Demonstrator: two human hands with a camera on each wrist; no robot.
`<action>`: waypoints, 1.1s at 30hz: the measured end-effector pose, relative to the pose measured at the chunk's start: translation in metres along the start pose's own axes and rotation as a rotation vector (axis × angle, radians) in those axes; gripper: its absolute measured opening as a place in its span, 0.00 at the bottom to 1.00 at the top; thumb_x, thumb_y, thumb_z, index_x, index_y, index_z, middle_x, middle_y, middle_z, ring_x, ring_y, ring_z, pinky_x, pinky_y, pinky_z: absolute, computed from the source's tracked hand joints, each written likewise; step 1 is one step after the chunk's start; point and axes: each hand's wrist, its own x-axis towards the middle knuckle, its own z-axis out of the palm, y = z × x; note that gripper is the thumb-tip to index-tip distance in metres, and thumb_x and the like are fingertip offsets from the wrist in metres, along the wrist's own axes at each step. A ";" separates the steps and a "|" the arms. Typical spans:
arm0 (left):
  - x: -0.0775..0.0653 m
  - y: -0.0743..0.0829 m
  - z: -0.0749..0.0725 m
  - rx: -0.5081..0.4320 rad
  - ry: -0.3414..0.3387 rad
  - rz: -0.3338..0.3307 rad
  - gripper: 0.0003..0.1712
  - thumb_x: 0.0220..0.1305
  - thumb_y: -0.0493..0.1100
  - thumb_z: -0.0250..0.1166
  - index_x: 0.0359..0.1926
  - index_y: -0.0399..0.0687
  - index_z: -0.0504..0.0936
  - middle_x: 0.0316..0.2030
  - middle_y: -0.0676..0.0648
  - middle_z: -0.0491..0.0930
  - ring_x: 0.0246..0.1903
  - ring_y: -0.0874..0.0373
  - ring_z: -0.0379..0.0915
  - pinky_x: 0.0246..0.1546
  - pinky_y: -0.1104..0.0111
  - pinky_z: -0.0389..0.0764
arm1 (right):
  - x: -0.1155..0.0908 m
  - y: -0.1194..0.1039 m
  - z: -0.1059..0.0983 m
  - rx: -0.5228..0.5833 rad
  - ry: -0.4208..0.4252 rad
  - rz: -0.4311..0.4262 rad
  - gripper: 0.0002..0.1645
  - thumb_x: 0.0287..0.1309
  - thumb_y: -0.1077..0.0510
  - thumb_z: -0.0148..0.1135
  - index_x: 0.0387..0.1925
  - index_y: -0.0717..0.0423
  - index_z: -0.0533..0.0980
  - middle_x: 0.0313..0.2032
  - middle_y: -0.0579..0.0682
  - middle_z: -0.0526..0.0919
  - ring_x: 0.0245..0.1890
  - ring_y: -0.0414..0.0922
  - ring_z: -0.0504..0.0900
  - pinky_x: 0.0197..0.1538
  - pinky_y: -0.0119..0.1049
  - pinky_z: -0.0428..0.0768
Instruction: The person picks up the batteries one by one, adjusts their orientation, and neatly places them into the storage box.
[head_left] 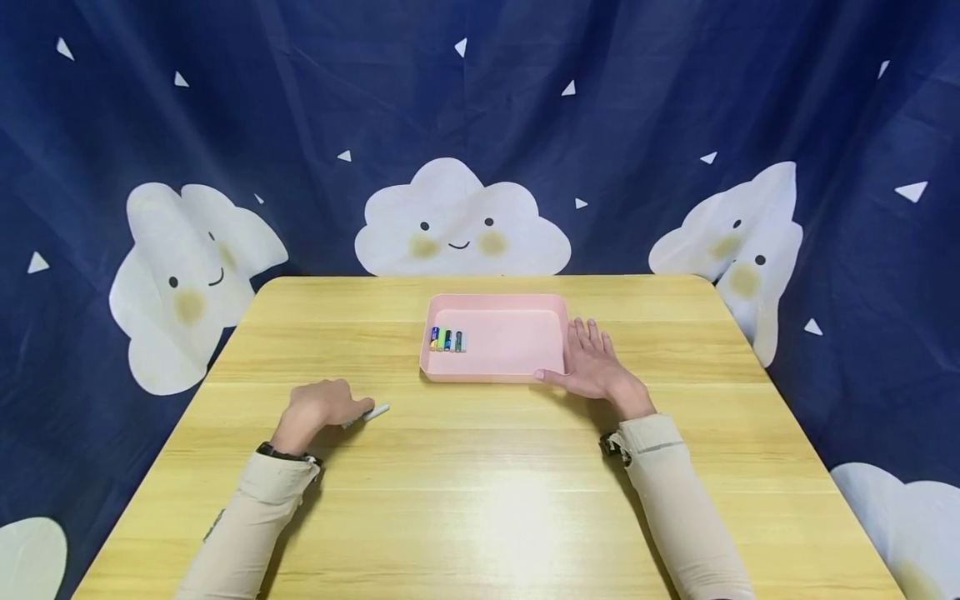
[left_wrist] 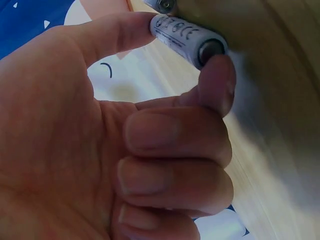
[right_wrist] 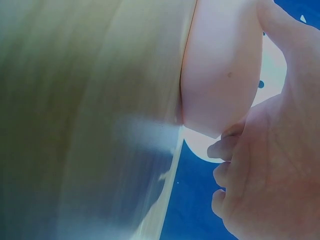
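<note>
My left hand [head_left: 322, 406] is over the left part of the table. It pinches a white battery [left_wrist: 187, 40] between thumb and index finger, one at each end, with the other fingers curled in. Part of a second battery [left_wrist: 162, 5] shows just beyond it, cut off by the top edge of the left wrist view. My right hand [head_left: 592, 367] lies against the right front corner of a pink tray [head_left: 495, 377], fingers extended and thumb along the front rim. Several small batteries [head_left: 447, 340] stand in a row along the tray's left side.
The light wooden table [head_left: 480, 467] ends at a dark blue curtain [head_left: 480, 100] printed with white clouds. The tray sits near the table's far edge. Bright light reflects off the front middle of the tabletop.
</note>
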 end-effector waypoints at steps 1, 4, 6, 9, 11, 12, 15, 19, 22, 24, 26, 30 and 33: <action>0.000 0.000 0.000 -0.001 0.000 -0.003 0.30 0.69 0.64 0.51 0.21 0.50 0.81 0.22 0.48 0.78 0.22 0.56 0.65 0.30 0.62 0.67 | 0.000 0.000 0.000 -0.004 0.001 0.001 0.75 0.62 0.17 0.47 0.80 0.71 0.34 0.81 0.68 0.34 0.82 0.67 0.30 0.80 0.64 0.33; 0.000 -0.001 -0.001 -0.011 -0.001 -0.009 0.29 0.68 0.64 0.52 0.21 0.50 0.81 0.22 0.48 0.79 0.21 0.57 0.65 0.29 0.63 0.66 | 0.001 0.001 -0.001 -0.003 0.001 0.003 0.75 0.61 0.17 0.47 0.80 0.71 0.34 0.81 0.68 0.33 0.82 0.67 0.30 0.80 0.64 0.33; 0.001 -0.002 -0.002 -0.017 -0.002 -0.012 0.28 0.66 0.64 0.53 0.20 0.51 0.80 0.22 0.49 0.78 0.21 0.57 0.64 0.28 0.63 0.66 | 0.001 0.001 -0.002 -0.001 0.001 0.003 0.75 0.61 0.17 0.47 0.80 0.71 0.34 0.81 0.68 0.33 0.82 0.67 0.30 0.80 0.64 0.33; 0.000 -0.003 -0.005 -0.028 0.001 -0.008 0.27 0.65 0.65 0.52 0.19 0.53 0.76 0.21 0.49 0.74 0.22 0.56 0.65 0.28 0.62 0.66 | 0.000 0.000 -0.002 -0.005 -0.001 0.003 0.75 0.61 0.17 0.47 0.80 0.70 0.33 0.81 0.68 0.34 0.82 0.68 0.30 0.80 0.64 0.33; 0.000 -0.005 -0.008 -0.027 0.006 -0.003 0.28 0.66 0.66 0.51 0.20 0.53 0.74 0.22 0.49 0.72 0.24 0.55 0.67 0.29 0.61 0.68 | 0.000 0.000 -0.002 -0.011 -0.001 0.004 0.75 0.61 0.16 0.47 0.80 0.70 0.33 0.81 0.68 0.34 0.82 0.68 0.30 0.80 0.64 0.33; 0.000 -0.006 -0.009 -0.029 0.009 0.002 0.28 0.66 0.67 0.51 0.21 0.52 0.74 0.22 0.49 0.71 0.24 0.55 0.68 0.30 0.61 0.68 | 0.000 0.000 -0.002 -0.011 0.000 0.004 0.75 0.61 0.16 0.47 0.80 0.70 0.33 0.81 0.68 0.34 0.82 0.68 0.30 0.80 0.64 0.33; 0.000 -0.008 -0.012 -0.046 0.018 0.032 0.30 0.68 0.70 0.49 0.25 0.51 0.73 0.24 0.48 0.70 0.27 0.54 0.70 0.31 0.60 0.70 | 0.000 0.001 -0.002 -0.011 0.000 0.003 0.75 0.62 0.17 0.47 0.80 0.70 0.33 0.81 0.69 0.34 0.82 0.68 0.30 0.80 0.65 0.33; 0.002 -0.010 -0.018 -0.104 0.045 0.092 0.31 0.69 0.71 0.51 0.19 0.54 0.66 0.20 0.51 0.64 0.22 0.57 0.63 0.26 0.63 0.66 | 0.000 0.001 -0.002 -0.008 0.004 0.002 0.74 0.62 0.17 0.47 0.80 0.70 0.34 0.81 0.69 0.34 0.82 0.68 0.30 0.80 0.65 0.33; 0.006 -0.011 -0.021 -0.141 0.088 0.139 0.34 0.70 0.70 0.53 0.14 0.57 0.62 0.16 0.55 0.58 0.18 0.60 0.55 0.22 0.66 0.61 | -0.001 0.000 -0.001 -0.011 0.005 0.003 0.74 0.62 0.18 0.47 0.80 0.70 0.34 0.81 0.69 0.34 0.82 0.68 0.30 0.80 0.65 0.33; 0.008 -0.010 -0.024 -0.162 0.128 0.168 0.35 0.70 0.70 0.54 0.13 0.56 0.62 0.14 0.56 0.56 0.17 0.61 0.53 0.20 0.67 0.59 | -0.001 0.000 -0.001 -0.013 0.005 0.004 0.74 0.62 0.18 0.47 0.80 0.70 0.34 0.81 0.69 0.34 0.82 0.68 0.30 0.80 0.65 0.33; 0.011 -0.010 -0.025 -0.169 0.175 0.192 0.34 0.69 0.71 0.55 0.15 0.55 0.68 0.16 0.56 0.61 0.18 0.61 0.58 0.20 0.67 0.61 | 0.000 0.000 0.000 -0.011 0.005 0.004 0.74 0.62 0.18 0.47 0.80 0.70 0.34 0.81 0.69 0.34 0.82 0.68 0.30 0.80 0.65 0.33; 0.018 -0.006 -0.028 -0.173 0.291 0.227 0.31 0.66 0.74 0.58 0.27 0.53 0.79 0.24 0.53 0.75 0.25 0.58 0.69 0.25 0.66 0.67 | 0.000 0.001 0.001 -0.005 0.008 0.005 0.74 0.62 0.17 0.48 0.80 0.70 0.34 0.81 0.69 0.34 0.82 0.68 0.31 0.80 0.65 0.33; 0.022 0.000 -0.030 -0.179 0.380 0.257 0.30 0.64 0.74 0.61 0.33 0.53 0.83 0.29 0.52 0.80 0.28 0.57 0.73 0.28 0.65 0.69 | 0.000 0.001 0.001 -0.009 0.008 0.003 0.74 0.62 0.18 0.48 0.80 0.70 0.34 0.81 0.69 0.34 0.82 0.68 0.31 0.80 0.65 0.34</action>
